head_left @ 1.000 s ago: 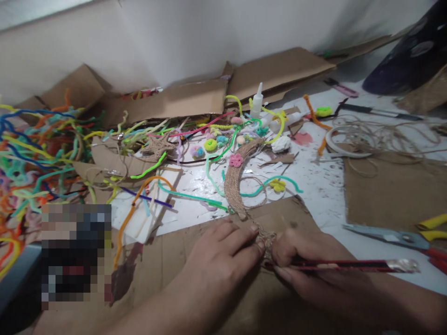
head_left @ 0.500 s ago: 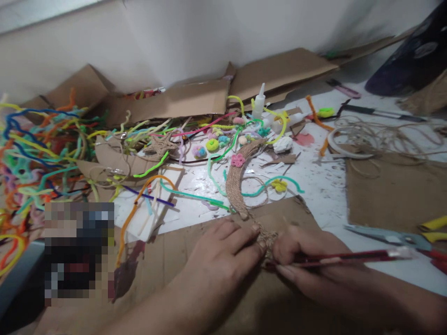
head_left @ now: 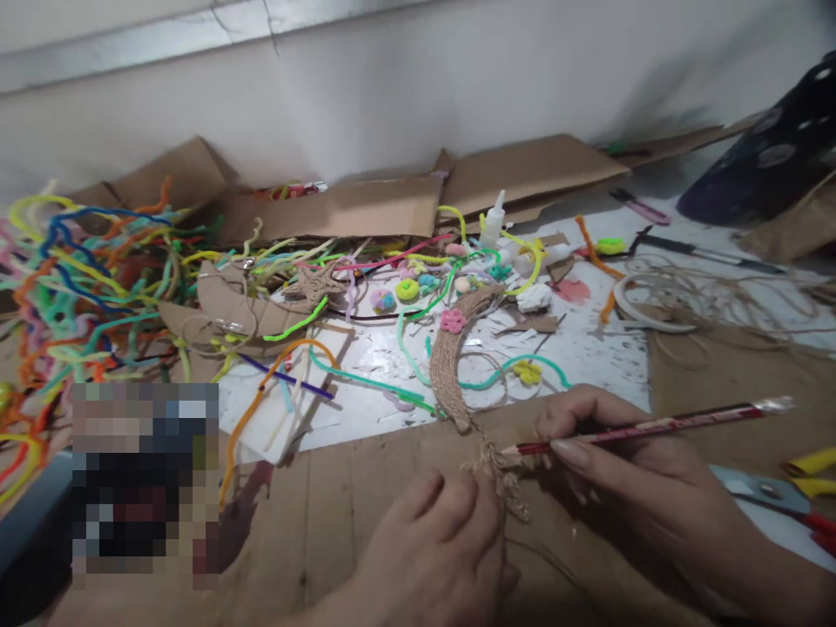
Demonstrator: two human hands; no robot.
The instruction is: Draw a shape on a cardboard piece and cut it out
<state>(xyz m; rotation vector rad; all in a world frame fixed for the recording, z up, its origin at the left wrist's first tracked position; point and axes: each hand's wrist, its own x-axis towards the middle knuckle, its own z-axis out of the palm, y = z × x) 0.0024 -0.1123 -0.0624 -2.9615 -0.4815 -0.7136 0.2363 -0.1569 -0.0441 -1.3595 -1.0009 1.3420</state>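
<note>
My right hand (head_left: 614, 461) is closed around a red pencil (head_left: 653, 425), whose tip points left at a frayed knot of jute twine (head_left: 500, 466). That knot hangs at the lower end of a twine-wrapped crescent (head_left: 450, 357) carrying a pink flower (head_left: 453, 320). Near the bottom edge, my left hand (head_left: 437, 540) rests with fingers curled on a brown cardboard sheet (head_left: 340, 514), pressing by the twine's loose end; what it pinches is hidden.
A heap of coloured pipe cleaners (head_left: 84, 279) fills the left. Cardboard pieces (head_left: 353, 209) lean at the wall, with a glue bottle (head_left: 495, 219). Loose twine and a white ring (head_left: 653, 305) lie right, burlap (head_left: 738, 383) and scissors (head_left: 777, 496) near the right edge.
My right hand has lifted the pencil and tilted its far end up. My left hand has slid down toward me, off the knot. The view has shifted down slightly.
</note>
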